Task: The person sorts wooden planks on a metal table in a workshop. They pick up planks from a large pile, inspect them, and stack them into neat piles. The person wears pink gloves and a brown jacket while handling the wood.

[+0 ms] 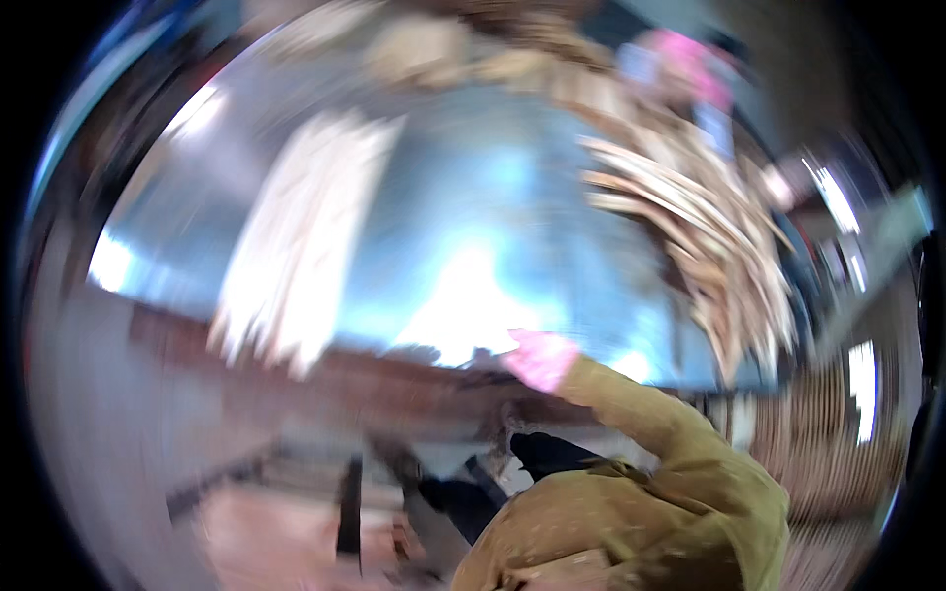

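My right hand (540, 360), in a pink glove, is at the near edge of a shiny metal-topped table (453, 187). Motion blur smears its fingers, so whether it holds anything does not show. The arm above it wears a mustard-brown sleeve (650, 409). I cannot see my left hand. To the left, a row of pale wooden strips (301, 231) lies side by side, with the near ends passing the table's edge. A loose, uneven heap of wooden strips (714, 236) covers the table's right side.
Across the table at the far right is a blurred person (690, 74) with something pink on. More pale wood (419, 49) is heaped along the far edge. Stacked wood (833, 433) stands at the lower right. A pale board-like surface (281, 532) is at the lower left.
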`<state>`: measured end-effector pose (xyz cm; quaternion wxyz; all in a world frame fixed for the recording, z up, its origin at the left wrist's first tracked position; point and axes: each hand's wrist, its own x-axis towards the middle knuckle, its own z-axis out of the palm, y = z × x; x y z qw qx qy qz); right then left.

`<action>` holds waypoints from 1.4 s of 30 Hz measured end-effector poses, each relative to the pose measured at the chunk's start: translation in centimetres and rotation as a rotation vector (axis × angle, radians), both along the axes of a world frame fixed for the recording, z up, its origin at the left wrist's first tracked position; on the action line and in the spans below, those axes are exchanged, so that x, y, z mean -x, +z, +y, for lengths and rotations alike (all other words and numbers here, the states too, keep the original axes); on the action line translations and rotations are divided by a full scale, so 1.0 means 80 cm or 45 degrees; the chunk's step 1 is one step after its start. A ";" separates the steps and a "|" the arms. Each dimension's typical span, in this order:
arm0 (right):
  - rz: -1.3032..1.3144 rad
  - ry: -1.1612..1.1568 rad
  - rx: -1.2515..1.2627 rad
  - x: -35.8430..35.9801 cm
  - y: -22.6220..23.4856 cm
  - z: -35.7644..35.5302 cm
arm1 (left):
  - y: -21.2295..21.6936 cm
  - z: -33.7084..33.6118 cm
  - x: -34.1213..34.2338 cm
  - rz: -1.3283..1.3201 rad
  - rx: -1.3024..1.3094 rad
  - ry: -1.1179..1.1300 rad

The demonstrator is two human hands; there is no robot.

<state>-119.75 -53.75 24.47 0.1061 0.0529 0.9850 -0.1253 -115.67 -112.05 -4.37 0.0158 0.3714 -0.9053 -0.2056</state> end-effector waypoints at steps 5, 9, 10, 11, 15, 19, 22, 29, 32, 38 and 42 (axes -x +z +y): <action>0.118 -0.380 -0.294 -0.108 0.041 0.227 | 0.155 0.220 0.119 0.671 0.034 -0.125; 0.578 -0.815 -0.463 -0.210 0.112 0.445 | 0.297 0.419 0.138 1.036 -0.252 -0.272; 0.710 -0.928 -0.609 -0.242 0.127 0.505 | 0.320 0.477 0.132 1.082 -0.409 -0.342; 0.824 -1.047 -0.747 -0.274 0.139 0.563 | 0.339 0.545 0.120 1.077 -0.572 -0.439; 0.808 -1.446 -0.625 -0.320 0.217 0.772 | 0.413 0.840 0.013 0.510 -1.086 -1.307; 0.286 -1.443 -0.544 -0.326 0.267 0.888 | 0.486 1.093 -0.097 -0.249 -1.759 -1.700; 0.130 -1.374 -0.475 -0.323 0.242 0.949 | 0.468 1.220 -0.124 -0.625 -1.879 -1.935; 0.777 -0.344 0.142 -0.193 0.309 0.705 | 0.486 1.379 -0.136 -0.659 -2.665 -1.177; 0.831 -0.457 -0.141 -0.190 0.296 0.725 | 0.458 1.387 -0.079 -0.570 -2.990 -0.414; 0.254 -1.231 -0.738 -0.346 0.226 1.019 | 0.409 1.330 -0.005 -0.054 -2.723 -0.299; -0.039 -1.061 -0.415 -0.308 0.243 1.007 | 0.343 1.212 0.037 0.101 -2.656 -0.130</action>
